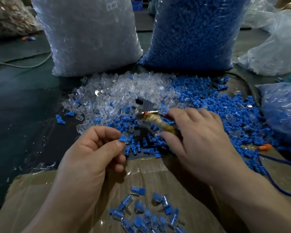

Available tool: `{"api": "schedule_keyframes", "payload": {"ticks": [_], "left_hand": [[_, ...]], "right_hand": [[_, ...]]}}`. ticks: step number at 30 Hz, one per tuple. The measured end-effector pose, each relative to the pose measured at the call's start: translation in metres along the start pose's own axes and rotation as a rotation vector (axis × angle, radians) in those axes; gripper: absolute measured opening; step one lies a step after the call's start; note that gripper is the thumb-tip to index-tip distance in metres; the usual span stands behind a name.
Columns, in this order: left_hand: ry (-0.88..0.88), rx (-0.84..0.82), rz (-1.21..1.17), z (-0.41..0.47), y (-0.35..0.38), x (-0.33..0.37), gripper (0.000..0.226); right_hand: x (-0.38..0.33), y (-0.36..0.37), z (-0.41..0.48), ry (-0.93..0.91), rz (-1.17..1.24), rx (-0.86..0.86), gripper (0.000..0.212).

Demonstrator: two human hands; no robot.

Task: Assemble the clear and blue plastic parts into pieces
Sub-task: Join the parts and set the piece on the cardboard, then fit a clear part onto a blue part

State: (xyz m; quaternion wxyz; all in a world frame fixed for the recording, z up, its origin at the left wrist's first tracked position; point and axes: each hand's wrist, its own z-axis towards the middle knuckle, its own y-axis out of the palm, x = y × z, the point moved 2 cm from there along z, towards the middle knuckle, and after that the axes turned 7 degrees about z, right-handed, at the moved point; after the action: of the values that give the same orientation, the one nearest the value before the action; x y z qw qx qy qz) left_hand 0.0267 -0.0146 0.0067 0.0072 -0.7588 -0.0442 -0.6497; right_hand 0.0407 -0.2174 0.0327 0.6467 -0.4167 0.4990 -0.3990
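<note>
Dark work surface [23,98], with a taped sheet of cardboard [32,190] laid over its near edge. At the far side stood two full plastic sacks: a sack of clear parts [91,36] on the left and a sack of blue parts [195,31] on the right. More bags lay at the far right, and a pale cable [23,64] at the far left. Between sacks and cardboard, a loose heap of clear parts [124,88] ran rightward into a spread of blue parts [225,111]. A small cluster of assembled pieces [146,214], blue inside clear, lay on the near cardboard. The left hand [91,153] was held over the near edge of the heap, thumb and forefinger nipped narrowly together on a single blue part [123,138], the other fingers curled in. The right hand [200,140], just beside it, had its fingers wrapped round the yellowish bound handle of a tool [151,116], the grey head pointing left over the heap; the tool was too blurred to identify.
</note>
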Motion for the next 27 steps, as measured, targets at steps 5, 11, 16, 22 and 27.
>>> {"api": "schedule_keyframes", "payload": {"ticks": [5, 11, 16, 22, 27], "left_hand": [[0.041, 0.021, 0.021, 0.002, -0.005, 0.002, 0.019], [0.138, 0.028, -0.027, 0.002, -0.005, 0.003, 0.017], [0.181, 0.023, 0.002, 0.0, -0.006, 0.005, 0.016], [0.268, 0.007, 0.117, -0.004, -0.008, 0.007, 0.017], [0.296, 0.008, 0.192, -0.004, -0.009, 0.009, 0.02]], "right_hand": [[-0.006, -0.008, -0.014, -0.133, 0.162, 0.061, 0.048], [-0.007, -0.007, -0.018, -0.205, 0.103, -0.048, 0.051], [-0.006, -0.008, -0.019, -0.241, 0.09, -0.054, 0.049], [-0.007, -0.01, -0.018, -0.275, 0.055, -0.039, 0.051], [-0.009, -0.011, -0.016, -0.283, 0.032, -0.058, 0.061]]}}
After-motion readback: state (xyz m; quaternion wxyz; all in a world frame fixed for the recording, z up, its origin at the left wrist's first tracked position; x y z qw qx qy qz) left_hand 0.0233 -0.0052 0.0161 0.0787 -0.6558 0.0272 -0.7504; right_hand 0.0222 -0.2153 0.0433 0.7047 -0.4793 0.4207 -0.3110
